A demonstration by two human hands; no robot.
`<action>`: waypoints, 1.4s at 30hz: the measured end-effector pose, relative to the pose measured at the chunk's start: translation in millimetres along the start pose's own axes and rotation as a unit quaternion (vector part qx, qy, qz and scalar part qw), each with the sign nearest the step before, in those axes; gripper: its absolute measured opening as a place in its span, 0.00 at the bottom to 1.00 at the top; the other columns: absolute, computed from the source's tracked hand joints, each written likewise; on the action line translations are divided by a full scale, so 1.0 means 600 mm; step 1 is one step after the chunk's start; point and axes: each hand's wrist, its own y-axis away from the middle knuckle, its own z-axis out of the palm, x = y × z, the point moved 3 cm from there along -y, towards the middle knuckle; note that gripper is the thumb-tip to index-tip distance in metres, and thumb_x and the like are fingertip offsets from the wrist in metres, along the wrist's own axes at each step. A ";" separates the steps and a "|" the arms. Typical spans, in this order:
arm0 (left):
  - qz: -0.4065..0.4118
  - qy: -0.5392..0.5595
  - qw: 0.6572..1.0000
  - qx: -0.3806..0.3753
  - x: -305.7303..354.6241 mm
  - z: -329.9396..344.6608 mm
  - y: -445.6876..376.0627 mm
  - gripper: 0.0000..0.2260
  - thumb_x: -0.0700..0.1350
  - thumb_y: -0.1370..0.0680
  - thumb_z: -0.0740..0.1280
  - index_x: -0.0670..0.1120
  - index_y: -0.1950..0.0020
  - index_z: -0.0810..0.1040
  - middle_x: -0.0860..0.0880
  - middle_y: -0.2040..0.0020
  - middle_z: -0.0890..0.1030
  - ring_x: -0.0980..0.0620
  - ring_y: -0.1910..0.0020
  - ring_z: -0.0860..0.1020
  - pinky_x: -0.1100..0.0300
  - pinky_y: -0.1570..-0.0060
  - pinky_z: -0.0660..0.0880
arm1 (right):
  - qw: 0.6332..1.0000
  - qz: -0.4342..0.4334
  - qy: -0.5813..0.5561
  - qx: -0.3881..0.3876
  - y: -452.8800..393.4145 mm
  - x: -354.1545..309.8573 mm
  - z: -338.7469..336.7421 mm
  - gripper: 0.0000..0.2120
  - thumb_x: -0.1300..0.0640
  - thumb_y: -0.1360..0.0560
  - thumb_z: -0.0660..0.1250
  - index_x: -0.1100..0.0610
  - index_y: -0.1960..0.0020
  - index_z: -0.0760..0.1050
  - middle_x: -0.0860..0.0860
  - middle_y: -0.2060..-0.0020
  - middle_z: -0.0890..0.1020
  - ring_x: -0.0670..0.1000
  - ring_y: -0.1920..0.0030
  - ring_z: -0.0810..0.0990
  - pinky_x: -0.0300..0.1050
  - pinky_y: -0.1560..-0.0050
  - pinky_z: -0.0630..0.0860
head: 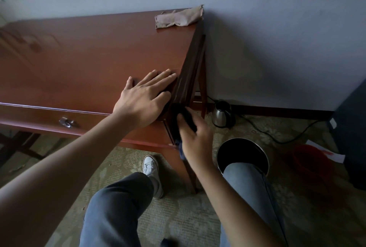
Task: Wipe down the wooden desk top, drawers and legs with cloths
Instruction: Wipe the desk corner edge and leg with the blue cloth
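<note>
The reddish wooden desk (89, 58) runs along the wall, seen from above. My left hand (144, 96) lies flat with straight fingers on the desk top near its front right corner. My right hand (195, 137) holds a dark cloth (181, 120) against the desk's right side, just below that corner and at the top of the front right leg (190, 173). A bluish end of the cloth hangs under my palm. A second, beige cloth (179, 17) lies crumpled at the back right corner of the top. A drawer with a metal handle (66, 122) shows on the front.
A metal waste bin (243, 151) stands on the carpet right of the desk leg, partly behind my right knee. A steel kettle (222, 115) with a cable sits by the wall. A red bucket (311, 157) and a dark cabinet (354, 127) are far right.
</note>
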 end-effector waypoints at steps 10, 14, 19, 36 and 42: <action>-0.002 0.002 1.000 0.000 0.001 -0.002 0.000 0.29 0.60 0.21 0.47 0.67 0.18 0.54 0.69 0.19 0.50 0.63 0.18 0.46 0.36 0.21 0.46 | 0.999 -0.013 -0.032 -0.005 -0.017 -0.018 0.000 0.08 0.56 0.18 0.68 0.51 0.41 0.83 0.43 0.52 0.86 0.43 0.48 0.84 0.41 0.48 0.79; -0.004 0.007 1.000 -0.001 0.004 -0.002 0.003 0.28 0.60 0.21 0.47 0.67 0.18 0.54 0.69 0.19 0.51 0.63 0.18 0.46 0.36 0.21 0.44 | 0.996 0.085 -0.007 0.003 -0.059 0.003 -0.006 0.07 0.55 0.19 0.67 0.47 0.47 0.84 0.44 0.58 0.86 0.43 0.55 0.84 0.50 0.53 0.80; -0.008 0.018 1.000 -0.002 0.002 -0.004 0.000 0.29 0.59 0.22 0.45 0.68 0.19 0.56 0.70 0.19 0.52 0.64 0.19 0.47 0.37 0.21 0.45 | 0.995 -0.067 -0.072 -0.027 -0.015 -0.053 0.001 0.13 0.56 0.18 0.68 0.56 0.36 0.81 0.51 0.45 0.84 0.49 0.41 0.83 0.46 0.41 0.80; -0.034 0.047 0.998 0.002 0.006 -0.007 0.000 0.30 0.55 0.23 0.50 0.67 0.19 0.60 0.72 0.21 0.55 0.67 0.20 0.49 0.41 0.20 0.46 | 0.999 -0.026 -0.021 0.033 -0.147 -0.047 0.021 0.18 0.49 0.20 0.67 0.58 0.35 0.80 0.53 0.46 0.85 0.48 0.44 0.83 0.39 0.45 0.77; -0.030 0.018 0.999 -0.003 0.005 -0.004 0.000 0.31 0.56 0.23 0.48 0.64 0.18 0.56 0.70 0.19 0.53 0.65 0.19 0.48 0.39 0.20 0.46 | 0.999 -0.026 -0.003 0.039 -0.122 -0.057 0.013 0.15 0.52 0.19 0.67 0.58 0.35 0.80 0.49 0.45 0.84 0.43 0.44 0.81 0.33 0.43 0.74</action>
